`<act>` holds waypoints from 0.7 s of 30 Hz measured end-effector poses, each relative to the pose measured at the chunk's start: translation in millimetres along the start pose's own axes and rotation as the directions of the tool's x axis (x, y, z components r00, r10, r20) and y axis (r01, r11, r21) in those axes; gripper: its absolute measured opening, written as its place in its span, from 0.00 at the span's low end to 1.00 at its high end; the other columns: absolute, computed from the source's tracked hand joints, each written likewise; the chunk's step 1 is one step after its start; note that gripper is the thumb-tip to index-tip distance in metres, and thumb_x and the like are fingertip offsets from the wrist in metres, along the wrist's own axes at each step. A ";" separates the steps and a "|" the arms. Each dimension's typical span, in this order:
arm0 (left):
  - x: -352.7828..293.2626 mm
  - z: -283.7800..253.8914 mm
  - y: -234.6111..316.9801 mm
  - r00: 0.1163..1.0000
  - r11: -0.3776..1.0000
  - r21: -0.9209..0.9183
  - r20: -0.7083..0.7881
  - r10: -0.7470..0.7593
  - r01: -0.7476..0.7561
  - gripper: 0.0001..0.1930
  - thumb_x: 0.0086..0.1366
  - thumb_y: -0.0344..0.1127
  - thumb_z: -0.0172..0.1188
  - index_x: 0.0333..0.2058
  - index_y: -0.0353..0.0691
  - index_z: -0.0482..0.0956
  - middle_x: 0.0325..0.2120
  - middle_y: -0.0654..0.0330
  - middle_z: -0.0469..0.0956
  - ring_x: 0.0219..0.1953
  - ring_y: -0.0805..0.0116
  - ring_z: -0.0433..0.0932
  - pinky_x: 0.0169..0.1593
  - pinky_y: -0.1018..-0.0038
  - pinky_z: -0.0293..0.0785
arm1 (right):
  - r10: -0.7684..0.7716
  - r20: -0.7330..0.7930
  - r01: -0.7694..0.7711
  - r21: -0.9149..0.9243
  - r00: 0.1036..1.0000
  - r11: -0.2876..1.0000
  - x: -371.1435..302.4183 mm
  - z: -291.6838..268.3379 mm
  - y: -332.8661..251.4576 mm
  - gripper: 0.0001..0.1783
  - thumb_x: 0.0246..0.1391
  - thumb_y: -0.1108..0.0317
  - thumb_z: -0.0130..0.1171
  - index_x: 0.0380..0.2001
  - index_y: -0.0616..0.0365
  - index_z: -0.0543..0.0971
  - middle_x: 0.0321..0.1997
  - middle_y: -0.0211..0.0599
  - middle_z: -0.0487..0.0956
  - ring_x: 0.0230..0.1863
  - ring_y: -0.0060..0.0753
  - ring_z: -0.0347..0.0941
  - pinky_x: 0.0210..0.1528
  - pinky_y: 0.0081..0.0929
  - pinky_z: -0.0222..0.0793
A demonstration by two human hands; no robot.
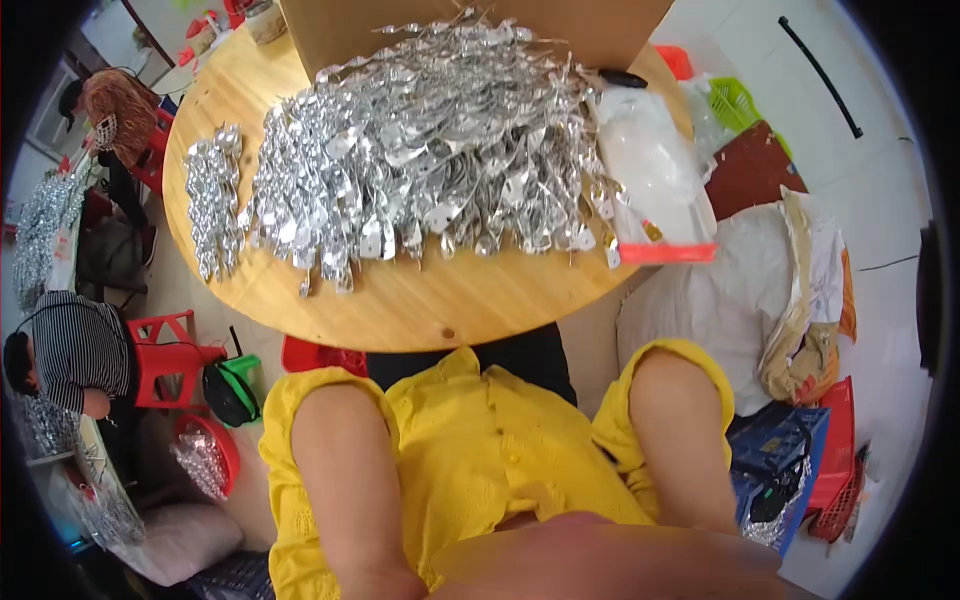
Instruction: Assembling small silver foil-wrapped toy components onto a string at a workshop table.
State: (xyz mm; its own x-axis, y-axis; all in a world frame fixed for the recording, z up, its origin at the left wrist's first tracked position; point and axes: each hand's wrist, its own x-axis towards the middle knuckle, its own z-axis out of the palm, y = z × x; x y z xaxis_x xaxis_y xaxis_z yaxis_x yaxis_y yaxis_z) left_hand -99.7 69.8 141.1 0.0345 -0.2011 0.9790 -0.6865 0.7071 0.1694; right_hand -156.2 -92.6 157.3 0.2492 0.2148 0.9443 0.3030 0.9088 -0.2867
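Neither of my hands shows. My left arm (348, 470) and my right arm (680, 430), in rolled yellow sleeves, run down to the lower part of the picture, where the hands are out of sight. In front of me a round wooden table (440, 312) bears a large heap of twisted silver foil strands (430, 150). A smaller bundle of silver strands (213, 205) lies apart at its left. Right of the heap lies a clear plastic bag (655, 150) with a red band along its near end.
A cardboard box (345, 25) stands behind the heap. White sacks (690, 285) and a blue crate (815, 460) are at my right. On the left are a red stool (165, 360), a red basin (228, 450), and a person in a striped top (75, 345) at another table.
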 end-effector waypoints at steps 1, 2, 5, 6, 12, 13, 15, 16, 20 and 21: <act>-14.7 -5.5 -11.0 0.999 1.000 0.015 0.039 0.009 -0.010 0.20 0.53 0.24 0.43 0.47 0.37 0.61 0.51 0.53 0.54 0.54 0.58 0.53 0.56 0.66 0.49 | -0.012 0.046 0.014 -0.035 0.999 0.999 -15.6 5.7 -0.2 0.14 0.55 0.64 0.36 0.42 0.58 0.65 0.42 0.41 0.66 0.42 0.37 0.63 0.42 0.30 0.62; -21.4 -4.4 -15.4 0.997 0.998 0.065 0.082 0.002 -0.007 0.20 0.53 0.24 0.43 0.47 0.38 0.61 0.51 0.53 0.54 0.55 0.58 0.52 0.56 0.65 0.49 | -0.032 0.098 0.036 -0.033 0.995 0.999 -22.6 4.1 2.5 0.14 0.55 0.64 0.36 0.42 0.58 0.64 0.42 0.42 0.66 0.42 0.37 0.63 0.42 0.30 0.62; -10.8 217.1 19.1 0.982 0.977 0.214 0.190 -0.020 -0.021 0.20 0.53 0.26 0.44 0.47 0.40 0.61 0.52 0.53 0.52 0.55 0.57 0.52 0.56 0.63 0.48 | -0.069 0.255 0.077 -0.020 0.964 0.997 -29.9 -30.1 8.3 0.15 0.56 0.63 0.36 0.43 0.58 0.64 0.44 0.42 0.66 0.43 0.37 0.63 0.42 0.31 0.62; -24.4 182.0 11.9 0.971 0.965 0.259 0.238 -0.037 -0.027 0.20 0.53 0.26 0.44 0.48 0.41 0.61 0.52 0.54 0.52 0.55 0.56 0.52 0.56 0.63 0.48 | -0.095 0.307 0.105 -0.015 0.947 0.994 -39.3 -27.3 6.6 0.15 0.56 0.63 0.36 0.43 0.58 0.63 0.44 0.42 0.65 0.43 0.37 0.63 0.42 0.31 0.62; -90.5 -5.4 -58.6 0.861 0.934 0.343 0.500 -0.087 -0.105 0.21 0.53 0.29 0.47 0.48 0.45 0.62 0.54 0.54 0.50 0.55 0.54 0.51 0.56 0.59 0.46 | -0.142 0.541 0.254 -0.138 0.829 0.957 -90.1 -12.7 14.2 0.16 0.56 0.62 0.35 0.45 0.58 0.62 0.47 0.43 0.65 0.45 0.36 0.63 0.43 0.33 0.62; -95.1 -0.4 -67.3 0.836 0.906 0.406 0.533 -0.128 -0.120 0.21 0.53 0.30 0.47 0.48 0.46 0.62 0.54 0.54 0.49 0.55 0.53 0.51 0.56 0.59 0.45 | -0.168 0.587 0.276 -0.099 0.792 0.956 -96.8 -25.4 19.0 0.16 0.56 0.62 0.35 0.45 0.58 0.62 0.47 0.43 0.64 0.45 0.36 0.63 0.43 0.33 0.62; -101.2 19.8 -86.6 0.788 0.871 0.462 0.593 -0.164 -0.166 0.21 0.53 0.31 0.48 0.48 0.48 0.62 0.54 0.54 0.48 0.55 0.53 0.51 0.56 0.58 0.45 | -0.161 0.624 0.289 -0.109 0.765 0.951 -106.6 -19.8 19.9 0.17 0.56 0.61 0.35 0.45 0.58 0.61 0.48 0.44 0.64 0.46 0.35 0.63 0.43 0.33 0.62; -105.1 25.7 -93.4 0.763 0.862 0.469 0.625 -0.168 -0.194 0.21 0.52 0.32 0.48 0.48 0.48 0.62 0.55 0.54 0.48 0.55 0.52 0.50 0.56 0.57 0.44 | 0.172 0.497 0.253 -0.674 0.851 0.694 -111.0 -39.9 -3.3 0.16 0.54 0.61 0.37 0.43 0.59 0.63 0.45 0.43 0.66 0.44 0.35 0.63 0.43 0.31 0.62; -133.5 2.5 -91.9 0.609 0.746 0.656 0.548 -0.574 0.113 0.22 0.50 0.25 0.49 0.47 0.43 0.64 0.52 0.51 0.53 0.54 0.54 0.55 0.55 0.57 0.48 | -0.197 -0.616 -0.517 -0.397 0.762 -0.758 -154.4 -143.3 -134.6 0.13 0.48 0.67 0.45 0.36 0.61 0.71 0.38 0.41 0.72 0.38 0.33 0.67 0.39 0.25 0.62; -143.1 -1.0 -88.7 0.605 0.753 0.648 0.556 -0.570 0.114 0.22 0.50 0.25 0.49 0.47 0.43 0.64 0.52 0.51 0.53 0.54 0.54 0.55 0.55 0.57 0.48 | -0.376 -0.663 -0.678 -0.277 0.647 -0.681 -167.9 -161.7 -160.9 0.10 0.47 0.70 0.48 0.34 0.61 0.73 0.32 0.40 0.74 0.32 0.31 0.70 0.35 0.23 0.64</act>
State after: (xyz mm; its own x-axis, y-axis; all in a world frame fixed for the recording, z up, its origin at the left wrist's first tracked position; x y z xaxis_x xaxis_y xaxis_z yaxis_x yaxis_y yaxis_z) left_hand -43.0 36.5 -13.9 0.0084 -0.9018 0.4321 -0.9838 0.0700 0.1653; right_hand -98.0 -332.8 18.8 0.6571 -0.4397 0.6123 -0.1209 -0.8632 -0.4901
